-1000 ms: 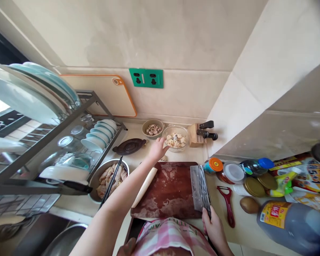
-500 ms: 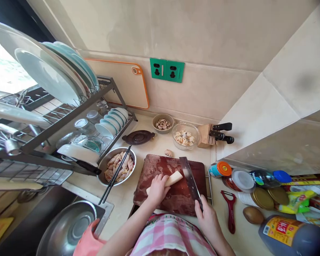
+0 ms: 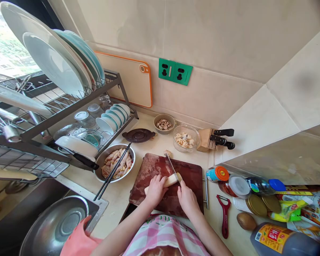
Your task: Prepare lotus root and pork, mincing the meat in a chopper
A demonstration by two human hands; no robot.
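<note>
On the brown cutting board (image 3: pixel 153 167) lies a pale, peeled, stick-shaped root vegetable (image 3: pixel 170 180). My left hand (image 3: pixel 156 191) is closed over its middle and presses it to the board. My right hand (image 3: pixel 187 196) grips a kitchen knife (image 3: pixel 171 165), whose narrow blade stands edge-down across the vegetable near its right end. I cannot tell how deep the edge sits. A piece of ginger (image 3: pixel 168 153) rests just past the board's far edge, close to the knife tip.
Left of the board stands a metal bowl (image 3: pixel 133 167) of raw chicken with black chopsticks (image 3: pixel 113 172) across it. Behind are a glass bowl (image 3: pixel 193 146), a small strainer bowl (image 3: pixel 164 131) and a knife block (image 3: pixel 204 139). A red peeler (image 3: pixel 225 217) and jars lie right.
My right hand has moved left and away from me, bringing the knife from the board's right side onto the vegetable's right end. My left hand keeps its hold. The view has shifted slightly.
</note>
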